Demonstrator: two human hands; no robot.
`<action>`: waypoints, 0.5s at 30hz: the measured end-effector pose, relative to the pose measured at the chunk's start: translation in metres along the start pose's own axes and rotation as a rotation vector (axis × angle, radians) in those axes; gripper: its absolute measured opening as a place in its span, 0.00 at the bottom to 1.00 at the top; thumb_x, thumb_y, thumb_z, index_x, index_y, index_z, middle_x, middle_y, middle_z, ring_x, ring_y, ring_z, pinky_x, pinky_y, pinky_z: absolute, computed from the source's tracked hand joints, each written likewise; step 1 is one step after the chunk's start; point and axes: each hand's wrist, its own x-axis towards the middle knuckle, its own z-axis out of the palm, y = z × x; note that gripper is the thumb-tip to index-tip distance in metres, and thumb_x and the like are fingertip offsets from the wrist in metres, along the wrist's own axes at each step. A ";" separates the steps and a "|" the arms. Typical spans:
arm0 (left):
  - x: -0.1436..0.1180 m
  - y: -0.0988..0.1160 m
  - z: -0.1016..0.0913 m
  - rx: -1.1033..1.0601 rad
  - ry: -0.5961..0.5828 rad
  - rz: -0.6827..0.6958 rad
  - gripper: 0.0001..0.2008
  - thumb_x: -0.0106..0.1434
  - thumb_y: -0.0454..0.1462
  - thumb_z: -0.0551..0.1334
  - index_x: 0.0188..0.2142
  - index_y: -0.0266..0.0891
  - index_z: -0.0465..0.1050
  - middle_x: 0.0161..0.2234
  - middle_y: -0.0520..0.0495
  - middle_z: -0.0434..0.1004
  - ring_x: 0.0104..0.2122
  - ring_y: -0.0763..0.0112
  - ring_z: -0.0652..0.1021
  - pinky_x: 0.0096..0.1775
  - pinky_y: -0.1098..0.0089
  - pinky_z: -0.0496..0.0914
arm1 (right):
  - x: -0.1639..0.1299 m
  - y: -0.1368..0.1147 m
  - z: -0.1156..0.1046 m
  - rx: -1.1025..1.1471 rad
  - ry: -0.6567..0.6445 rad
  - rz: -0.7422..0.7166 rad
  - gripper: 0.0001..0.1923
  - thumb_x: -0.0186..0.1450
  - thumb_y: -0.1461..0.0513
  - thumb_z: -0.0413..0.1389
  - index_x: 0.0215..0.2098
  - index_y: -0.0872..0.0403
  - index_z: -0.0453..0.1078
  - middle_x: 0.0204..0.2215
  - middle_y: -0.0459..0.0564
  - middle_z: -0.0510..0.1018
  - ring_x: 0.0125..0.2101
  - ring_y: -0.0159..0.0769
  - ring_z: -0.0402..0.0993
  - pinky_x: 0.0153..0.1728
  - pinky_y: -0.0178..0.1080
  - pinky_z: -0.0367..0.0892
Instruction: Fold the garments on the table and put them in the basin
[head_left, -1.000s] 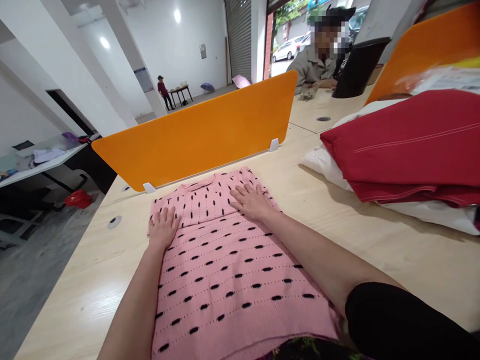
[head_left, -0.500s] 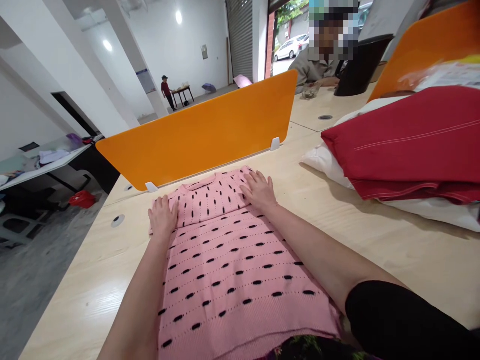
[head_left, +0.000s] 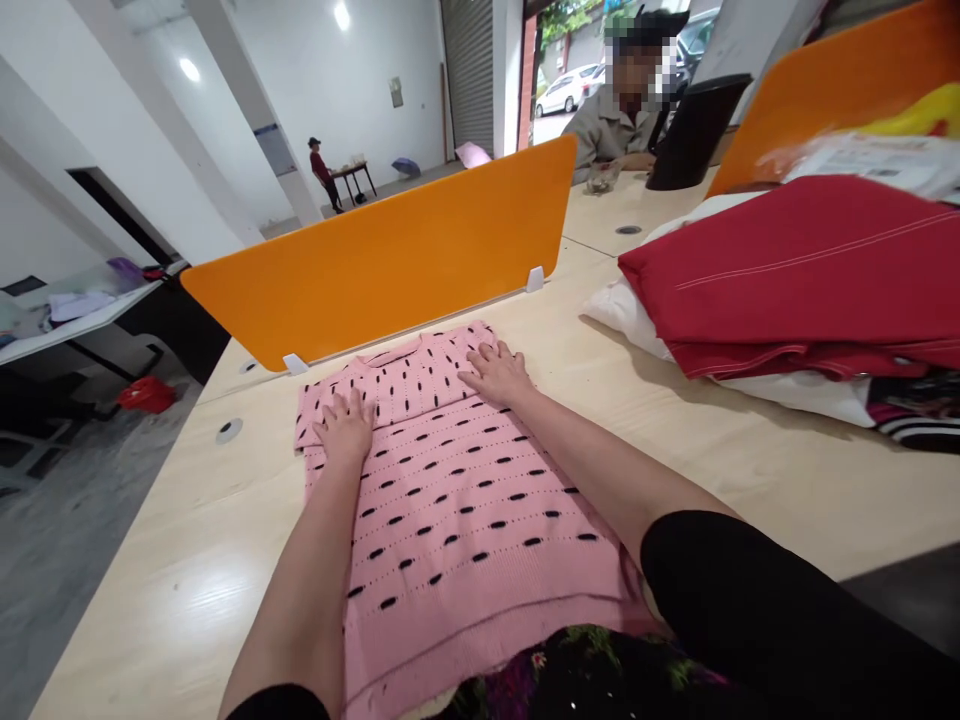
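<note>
A pink knitted sweater [head_left: 457, 510] with black dashes lies flat on the light wooden table [head_left: 187, 560], its collar toward the orange divider. My left hand [head_left: 346, 430] rests palm down on the sweater's left shoulder area, fingers spread. On the right shoulder area my right hand [head_left: 495, 372] lies flat too, fingers apart. Neither hand grips the cloth.
An orange divider [head_left: 390, 260] stands just behind the sweater. A pile of folded clothes, red garment [head_left: 795, 280] on top, sits at the right. A seated person [head_left: 615, 125] is beyond the divider; another person [head_left: 321, 172] stands far back. Cable holes dot the table.
Both hands slid slightly inward across the sweater's shoulders, the left one moving right. The camera shifted, so more of my lap and the pile's striped cloth shows.
</note>
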 end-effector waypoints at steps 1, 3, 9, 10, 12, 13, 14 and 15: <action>-0.017 0.002 -0.004 0.010 0.001 0.019 0.32 0.68 0.52 0.37 0.67 0.44 0.48 0.68 0.39 0.46 0.65 0.44 0.53 0.58 0.38 0.53 | 0.000 -0.001 -0.003 0.016 0.004 -0.009 0.34 0.66 0.42 0.40 0.64 0.48 0.57 0.66 0.53 0.55 0.64 0.59 0.44 0.56 0.64 0.49; -0.064 -0.005 -0.011 0.038 -0.021 0.165 0.31 0.69 0.51 0.40 0.67 0.42 0.48 0.69 0.41 0.42 0.66 0.47 0.49 0.60 0.41 0.50 | -0.005 -0.003 -0.010 0.049 0.041 -0.028 0.34 0.67 0.44 0.41 0.66 0.50 0.53 0.68 0.54 0.50 0.65 0.56 0.40 0.58 0.64 0.46; -0.255 -0.104 0.012 0.036 0.049 0.537 0.27 0.70 0.43 0.45 0.67 0.50 0.45 0.67 0.48 0.51 0.65 0.60 0.56 0.60 0.54 0.59 | -0.102 0.017 -0.024 0.104 -0.109 -0.452 0.32 0.68 0.44 0.43 0.65 0.47 0.56 0.68 0.50 0.49 0.67 0.51 0.38 0.62 0.62 0.37; -0.281 -0.123 0.021 0.034 0.110 0.534 0.28 0.70 0.40 0.46 0.68 0.52 0.41 0.67 0.47 0.53 0.64 0.61 0.58 0.58 0.55 0.61 | -0.126 0.026 -0.023 0.105 -0.149 -0.508 0.31 0.67 0.44 0.44 0.65 0.45 0.57 0.67 0.49 0.51 0.67 0.51 0.40 0.62 0.62 0.37; -0.318 -0.153 0.035 0.017 0.214 0.480 0.31 0.69 0.36 0.47 0.68 0.53 0.38 0.64 0.47 0.59 0.63 0.60 0.61 0.56 0.53 0.64 | -0.169 0.048 -0.023 0.142 -0.167 -0.503 0.30 0.68 0.45 0.44 0.64 0.44 0.59 0.66 0.50 0.55 0.66 0.50 0.45 0.62 0.62 0.39; -0.329 -0.164 0.040 -0.003 0.247 0.465 0.31 0.68 0.35 0.48 0.68 0.54 0.38 0.63 0.47 0.62 0.62 0.60 0.62 0.55 0.53 0.65 | -0.187 0.059 -0.024 0.180 -0.155 -0.474 0.29 0.68 0.45 0.45 0.63 0.45 0.60 0.65 0.51 0.57 0.65 0.50 0.47 0.62 0.61 0.42; -0.336 -0.171 0.043 -0.031 0.273 0.472 0.32 0.68 0.35 0.48 0.68 0.55 0.39 0.62 0.48 0.64 0.62 0.59 0.63 0.54 0.53 0.66 | -0.203 0.069 -0.027 0.226 -0.133 -0.440 0.28 0.68 0.46 0.45 0.62 0.46 0.63 0.64 0.52 0.59 0.64 0.49 0.50 0.62 0.60 0.45; -0.338 -0.175 0.044 -0.065 0.295 0.493 0.32 0.67 0.36 0.49 0.68 0.55 0.41 0.61 0.48 0.66 0.62 0.58 0.62 0.55 0.52 0.66 | -0.218 0.078 -0.031 0.278 -0.105 -0.407 0.27 0.68 0.46 0.46 0.60 0.47 0.65 0.63 0.54 0.62 0.63 0.49 0.54 0.61 0.58 0.48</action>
